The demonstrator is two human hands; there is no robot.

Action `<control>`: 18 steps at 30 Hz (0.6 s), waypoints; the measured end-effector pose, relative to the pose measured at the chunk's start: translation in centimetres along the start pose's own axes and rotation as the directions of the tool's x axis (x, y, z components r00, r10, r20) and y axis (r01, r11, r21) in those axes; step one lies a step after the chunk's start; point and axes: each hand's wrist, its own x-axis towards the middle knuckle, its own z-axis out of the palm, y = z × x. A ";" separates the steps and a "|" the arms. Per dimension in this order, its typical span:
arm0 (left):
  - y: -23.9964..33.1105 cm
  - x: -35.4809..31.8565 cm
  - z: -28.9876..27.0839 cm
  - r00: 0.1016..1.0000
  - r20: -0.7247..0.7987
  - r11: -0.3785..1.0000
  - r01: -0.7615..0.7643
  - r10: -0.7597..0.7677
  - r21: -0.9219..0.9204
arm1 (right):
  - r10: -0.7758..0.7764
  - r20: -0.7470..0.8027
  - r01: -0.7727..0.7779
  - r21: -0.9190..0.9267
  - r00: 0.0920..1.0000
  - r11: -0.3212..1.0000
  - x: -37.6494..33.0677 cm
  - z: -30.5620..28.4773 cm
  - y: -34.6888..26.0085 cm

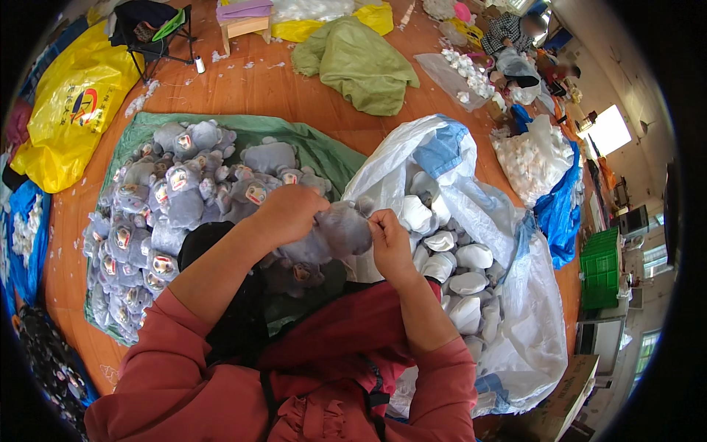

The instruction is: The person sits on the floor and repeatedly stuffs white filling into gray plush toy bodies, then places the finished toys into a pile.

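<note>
A grey plush toy (340,230) hangs between my two hands above my lap, its fuzzy back turned up. My left hand (293,212) is closed on its upper left part. At its right edge the fingers of my right hand (390,243) are pinched together on the fabric; whether they also hold a thread or needle is too small to tell. Left of my hands, grey plush toys (184,184) with pale, red-mouthed faces lie heaped on a green sheet (324,144). To the right, a white woven sack (526,324) gapes around white and grey stuffed pieces (468,283).
A yellow bag (74,103) and a folding chair (151,33) stand at the far left. An olive cloth (361,66) lies ahead on the orange floor. At the far right are a bag of white stuffing (536,158), a green crate (600,269) and people (515,37) seated further off.
</note>
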 end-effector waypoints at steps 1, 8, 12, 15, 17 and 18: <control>-0.1 0.0 -0.3 1.000 -0.004 1.000 0.009 -0.009 0.023 | 0.012 0.038 -0.012 0.000 0.999 1.000 -0.1 0.0 -0.1; 0.5 0.1 0.3 0.952 -0.303 0.997 -0.025 0.046 0.071 | 0.089 -0.077 -0.091 -0.022 0.993 0.996 0.1 0.2 2.0; 1.3 0.1 1.3 0.968 -0.223 0.989 -0.135 0.118 -0.065 | 0.492 -0.073 -0.430 0.387 0.867 0.816 0.7 -0.6 1.9; 2.6 -0.4 2.6 0.971 -0.104 0.976 -0.217 0.213 -0.030 | 0.563 0.000 -0.411 0.684 0.826 0.602 1.1 -0.7 1.7; 3.6 -0.6 3.2 0.952 -0.193 0.964 -0.208 0.238 0.166 | 0.571 0.014 -0.346 0.808 0.821 0.477 1.3 -0.8 0.9; 4.0 -0.5 3.3 0.937 -0.234 0.945 -0.195 0.258 0.261 | 0.562 0.046 -0.354 0.818 0.826 0.454 1.3 -1.0 1.1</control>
